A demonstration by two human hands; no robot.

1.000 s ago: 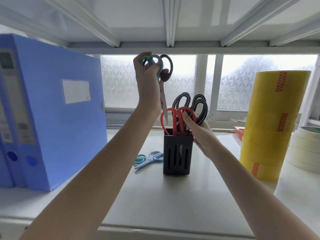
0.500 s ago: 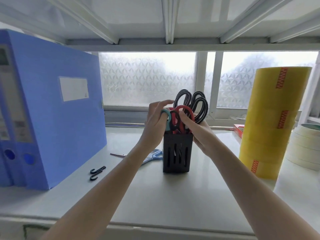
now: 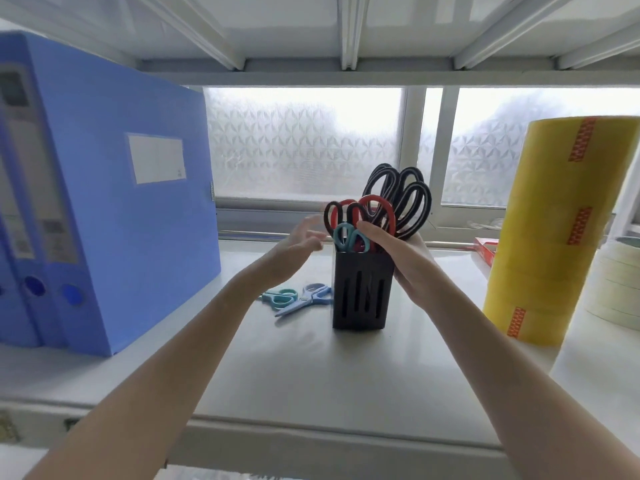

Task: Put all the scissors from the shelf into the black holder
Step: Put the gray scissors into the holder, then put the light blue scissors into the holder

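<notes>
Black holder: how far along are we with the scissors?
Mostly done: the black holder already holds several scissors. The right hand steadies it; the left hand is empty. Two small scissors on the shelf remain.

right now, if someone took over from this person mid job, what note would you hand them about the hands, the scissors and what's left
Left hand: open, holding nothing, beside the black holder.
Right hand: grip on the holder's right side and rim, steadying it upright on the shelf.
Done: black-handled scissors, red-handled scissors and a teal-handled pair stand handles up in the holder.
Left: two small pairs lie flat on the shelf just left of the holder, teal scissors and light blue scissors. Both need to go in.
</notes>
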